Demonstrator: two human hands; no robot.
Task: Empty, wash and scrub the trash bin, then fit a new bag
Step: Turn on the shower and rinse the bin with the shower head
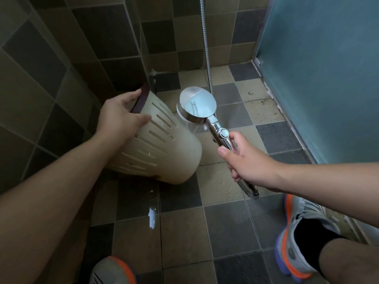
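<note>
A cream plastic trash bin (pixel 170 148) with slotted sides and a dark brown rim is tipped over, its mouth facing the left wall and its base toward me. My left hand (pixel 121 115) grips the bin at its rim. My right hand (pixel 244 158) holds the chrome handle of a shower head (pixel 196 106), whose round face sits just right of the bin's upper side. A faint spray shows below the head, beside the bin wall.
A metal shower hose (pixel 206 44) hangs down the back wall. A blue frosted panel (pixel 328 78) closes the right side. The tiled floor has a wet patch (pixel 152 217). My two shoes (pixel 297 232) stand at the bottom.
</note>
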